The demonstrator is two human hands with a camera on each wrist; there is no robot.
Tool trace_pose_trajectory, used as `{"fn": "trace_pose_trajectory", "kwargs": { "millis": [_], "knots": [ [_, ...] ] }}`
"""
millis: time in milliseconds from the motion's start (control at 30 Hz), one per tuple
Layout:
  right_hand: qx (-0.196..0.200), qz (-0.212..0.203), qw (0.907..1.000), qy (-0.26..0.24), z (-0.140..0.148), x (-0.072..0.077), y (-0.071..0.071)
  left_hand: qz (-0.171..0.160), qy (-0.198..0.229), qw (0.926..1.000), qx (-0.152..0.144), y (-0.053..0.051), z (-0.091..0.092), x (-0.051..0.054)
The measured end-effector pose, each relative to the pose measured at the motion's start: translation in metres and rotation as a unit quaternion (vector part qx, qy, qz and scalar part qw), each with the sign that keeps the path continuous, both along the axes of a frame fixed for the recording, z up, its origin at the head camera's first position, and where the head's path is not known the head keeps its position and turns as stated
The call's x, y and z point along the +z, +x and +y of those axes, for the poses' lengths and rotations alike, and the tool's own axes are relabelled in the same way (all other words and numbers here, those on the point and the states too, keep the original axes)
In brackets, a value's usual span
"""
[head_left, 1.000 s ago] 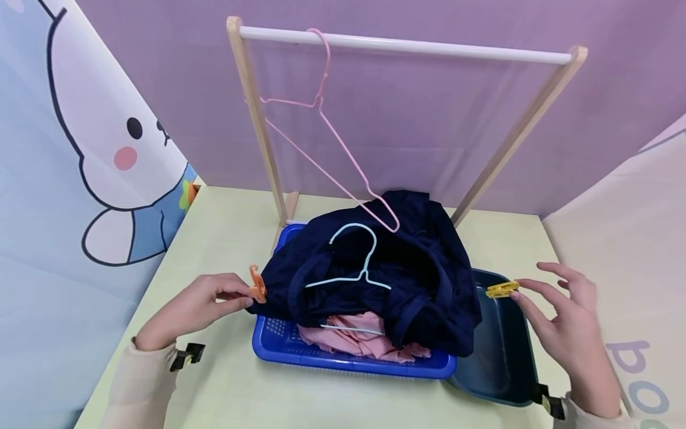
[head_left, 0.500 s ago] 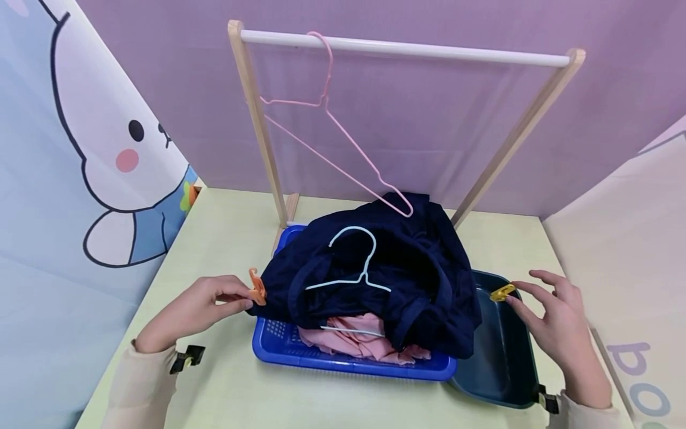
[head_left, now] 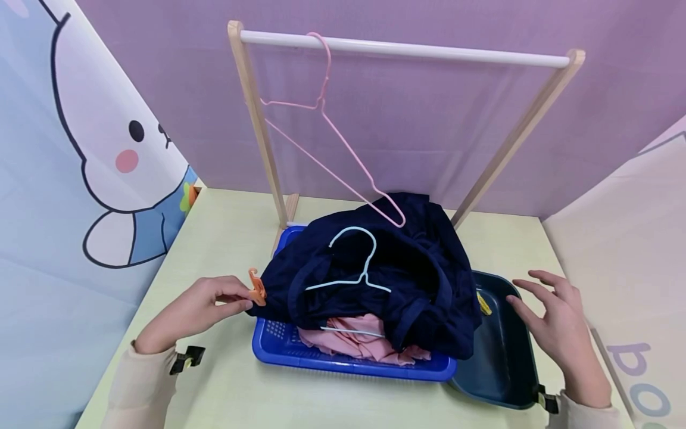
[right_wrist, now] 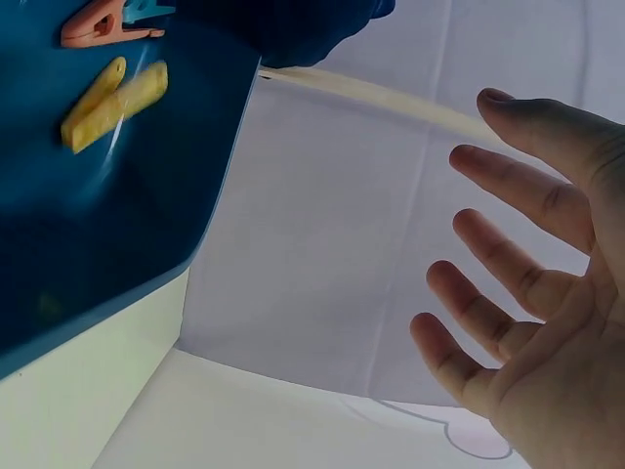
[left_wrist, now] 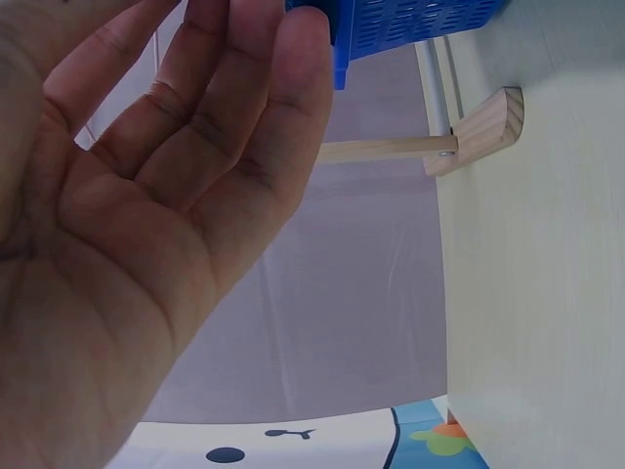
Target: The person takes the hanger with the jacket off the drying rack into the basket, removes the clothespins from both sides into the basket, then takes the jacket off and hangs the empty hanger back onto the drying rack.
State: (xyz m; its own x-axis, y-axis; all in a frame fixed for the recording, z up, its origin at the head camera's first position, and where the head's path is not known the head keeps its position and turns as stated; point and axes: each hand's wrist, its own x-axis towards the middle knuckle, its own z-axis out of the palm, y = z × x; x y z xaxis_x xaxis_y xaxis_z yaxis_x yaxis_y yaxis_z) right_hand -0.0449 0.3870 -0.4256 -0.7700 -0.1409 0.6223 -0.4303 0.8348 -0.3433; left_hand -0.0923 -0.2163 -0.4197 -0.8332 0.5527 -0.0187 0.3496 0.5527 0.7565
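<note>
One orange clip [head_left: 258, 289] is pinched in the left hand [head_left: 206, 301]; the right hand [head_left: 560, 325] has its grip apart.

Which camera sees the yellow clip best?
The right wrist view: there the yellow clip looks big and whole. The head view shows it small, beside the navy cloth; the left wrist view doesn't show it.
</note>
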Motion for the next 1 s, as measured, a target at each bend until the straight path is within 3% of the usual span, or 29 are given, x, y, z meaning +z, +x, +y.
{"fn": "trace_pose_trajectory", "kwargs": {
  "millis": [233,467,733,1000],
  "knots": [
    [0.017,0.022,0.9996,0.007,-0.012,0.008,-0.002,0.002,0.01,0.9999,-0.003,0.001,0.0,0.0],
    [0.065,0.062,0.996,-0.002,-0.05,0.041,-0.005,0.01,0.006,0.9998,-0.013,0.001,0.0,0.002],
    [0.164,0.121,0.9788,-0.023,-0.124,0.087,-0.001,0.014,0.003,0.9998,-0.014,-0.001,0.0,0.002],
    [0.27,0.127,0.9544,-0.002,-0.186,0.107,-0.004,0.011,0.0,0.9998,-0.017,-0.001,-0.001,0.001]
  ]
}}
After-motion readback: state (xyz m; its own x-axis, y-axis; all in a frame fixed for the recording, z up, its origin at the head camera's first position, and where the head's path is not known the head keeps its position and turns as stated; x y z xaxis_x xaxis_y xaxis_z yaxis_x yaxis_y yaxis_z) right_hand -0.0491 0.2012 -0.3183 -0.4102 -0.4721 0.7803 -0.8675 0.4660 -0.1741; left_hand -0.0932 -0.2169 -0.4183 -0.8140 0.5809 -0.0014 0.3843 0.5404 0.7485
